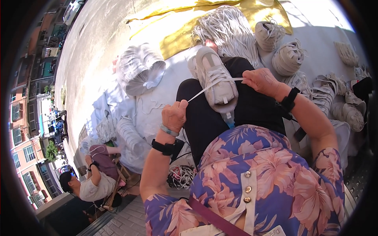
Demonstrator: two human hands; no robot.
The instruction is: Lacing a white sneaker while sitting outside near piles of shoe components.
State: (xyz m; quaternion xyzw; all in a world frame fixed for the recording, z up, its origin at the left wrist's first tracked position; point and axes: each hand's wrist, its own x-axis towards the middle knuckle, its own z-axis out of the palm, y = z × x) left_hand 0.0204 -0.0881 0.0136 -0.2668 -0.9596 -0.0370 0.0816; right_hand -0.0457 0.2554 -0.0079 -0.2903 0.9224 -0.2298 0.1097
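Observation:
A pale grey-white sneaker (214,76) rests on my lap, over black trousers, sole away from me. A white shoelace (204,89) runs taut across it. My left hand (174,115) is closed on the lace's left end, below and left of the shoe. My right hand (262,80) pinches the lace's other end at the shoe's right side. Both wrists wear black bands.
A big bundle of white laces (230,27) lies on a yellow cloth (177,41) ahead. Several white sneakers (289,57) sit at the right, stacked white soles (138,69) at the left. Another person (94,177) sits lower left. Cords (180,176) lie by my knee.

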